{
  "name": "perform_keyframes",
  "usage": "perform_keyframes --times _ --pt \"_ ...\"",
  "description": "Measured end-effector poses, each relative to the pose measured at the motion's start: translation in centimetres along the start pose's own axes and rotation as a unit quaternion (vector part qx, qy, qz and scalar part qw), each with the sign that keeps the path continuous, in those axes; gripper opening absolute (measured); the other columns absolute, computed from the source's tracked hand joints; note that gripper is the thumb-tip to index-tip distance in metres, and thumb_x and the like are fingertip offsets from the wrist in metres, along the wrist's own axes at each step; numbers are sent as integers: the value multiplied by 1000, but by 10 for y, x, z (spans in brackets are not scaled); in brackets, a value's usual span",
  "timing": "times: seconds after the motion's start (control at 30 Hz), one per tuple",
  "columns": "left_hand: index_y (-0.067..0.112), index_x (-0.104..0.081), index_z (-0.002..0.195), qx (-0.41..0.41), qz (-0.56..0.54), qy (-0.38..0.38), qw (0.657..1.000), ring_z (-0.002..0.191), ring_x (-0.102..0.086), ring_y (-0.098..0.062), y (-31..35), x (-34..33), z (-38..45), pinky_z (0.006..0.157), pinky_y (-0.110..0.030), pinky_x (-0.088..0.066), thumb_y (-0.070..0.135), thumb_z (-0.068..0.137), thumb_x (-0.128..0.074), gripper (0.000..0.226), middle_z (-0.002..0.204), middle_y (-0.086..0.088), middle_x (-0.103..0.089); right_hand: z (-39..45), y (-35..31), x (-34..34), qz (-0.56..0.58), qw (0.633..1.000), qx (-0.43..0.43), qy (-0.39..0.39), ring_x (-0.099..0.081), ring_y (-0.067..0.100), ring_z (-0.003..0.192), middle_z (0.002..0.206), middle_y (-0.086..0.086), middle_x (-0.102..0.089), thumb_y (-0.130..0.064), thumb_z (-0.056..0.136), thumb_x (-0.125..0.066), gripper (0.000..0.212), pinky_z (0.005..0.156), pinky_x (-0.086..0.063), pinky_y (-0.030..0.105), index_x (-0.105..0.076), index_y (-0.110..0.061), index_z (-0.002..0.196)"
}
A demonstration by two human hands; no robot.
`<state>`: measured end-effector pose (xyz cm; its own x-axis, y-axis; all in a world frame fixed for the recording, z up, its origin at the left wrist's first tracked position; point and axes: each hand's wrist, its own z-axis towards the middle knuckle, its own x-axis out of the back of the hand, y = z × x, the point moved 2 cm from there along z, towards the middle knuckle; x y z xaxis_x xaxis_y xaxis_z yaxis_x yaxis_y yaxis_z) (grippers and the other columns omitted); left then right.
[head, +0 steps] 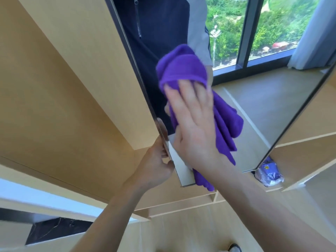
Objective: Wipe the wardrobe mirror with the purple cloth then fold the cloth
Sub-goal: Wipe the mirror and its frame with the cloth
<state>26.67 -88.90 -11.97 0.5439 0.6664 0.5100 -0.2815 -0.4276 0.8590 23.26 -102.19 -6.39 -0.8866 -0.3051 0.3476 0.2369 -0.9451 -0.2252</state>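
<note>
Left hand point(156, 166) pinches the left edge of the frameless wardrobe mirror point(254, 110) near its bottom corner. Right hand point(194, 128), fingers flat and spread, presses the bunched purple microfibre cloth point(181, 68) against the glass, loose end hanging past the lower edge.

light wooden wardrobe shelf point(291, 180), crumpled plastic packet point(271, 174) lying on it

Daylight floods in from the window point(272, 30) reflected in the mirror point(254, 99), so the room is bright and the greenery outside looks washed out. The wood panels point(63, 88) glow evenly with soft shadows. The right hand point(192, 124) and purple cloth point(181, 70) are motion-blurred. Straight edges bow near the frame's borders.
</note>
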Motion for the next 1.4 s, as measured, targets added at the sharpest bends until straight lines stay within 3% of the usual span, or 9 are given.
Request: perform_keyframes --times 0.2,0.33,0.47,0.7,0.87,0.93,1.03,1.2,1.4 --pt "23 -51 132 -102 -103 78 986 115 -68 -17 41 34 3 101 -34 -55 -14 61 -46 80 121 -2 -70 -29 -5 -9 -72 989 60 -117 -39 30 137 151 2 -37 3 81 -48 71 127 -11 42 -37 -16 149" --pt "20 -53 126 -102 -106 61 987 106 -70 -20 55 42 -3 107 -40 -50 -11 61 -43 73 110 -9 -73 -12 9 12 -72 995 11 -74 -43 32 122 141 5 -40 2 86 -41 60 117 -30 56 -40 -14 144" --pt "17 -52 133 -145 -145 74 976 109 -70 -22 79 53 1 101 -33 -51 14 63 -60 71 113 -4 -74 62 1 26 -39 999 -35 11 -26 29 140 155 7 -26 2 72 -39 79 124 -15 51 -33 -12 149" --pt "23 -45 142 -189 -178 99 960 122 -65 -17 85 54 9 95 -25 -51 -17 56 -43 94 126 2 -69 51 -9 21 -80 981 128 -121 -47 29 132 150 6 -49 -5 84 -44 64 126 -13 45 -49 -13 147" --pt "11 -46 127 -183 -144 99 968 106 -60 -15 83 47 9 87 -27 -52 15 59 -58 69 103 16 -55 74 31 53 -17 994 -66 86 -31 25 143 153 10 -32 6 73 -41 76 119 -26 50 -40 -11 147" --pt "7 -42 117 -190 -141 97 967 100 -56 -28 78 40 7 79 -43 -55 2 62 -59 57 103 3 -50 78 32 57 18 977 -142 161 -23 20 151 160 13 -26 4 67 -32 84 123 -19 41 -37 -10 150" --pt "4 -39 114 -178 -129 79 972 88 -47 -34 60 27 8 73 -53 -45 -35 63 -51 66 103 -7 -43 67 11 41 3 993 -92 76 -31 26 142 154 5 -27 0 66 -37 84 124 -15 43 -35 -15 149" --pt "38 -43 143 -164 -135 85 974 128 -59 -16 56 30 11 97 -25 -50 4 67 -59 85 139 6 -61 6 17 23 -80 977 117 -157 -54 30 129 145 2 -55 6 77 -52 69 125 -18 45 -55 -15 144" --pt "42 -46 131 -141 -109 95 979 122 -59 -22 50 29 19 98 -40 -51 -22 73 -56 87 126 -4 -59 22 26 35 -62 992 76 -84 -45 26 127 144 0 -44 9 78 -46 70 125 -20 45 -45 -16 143"
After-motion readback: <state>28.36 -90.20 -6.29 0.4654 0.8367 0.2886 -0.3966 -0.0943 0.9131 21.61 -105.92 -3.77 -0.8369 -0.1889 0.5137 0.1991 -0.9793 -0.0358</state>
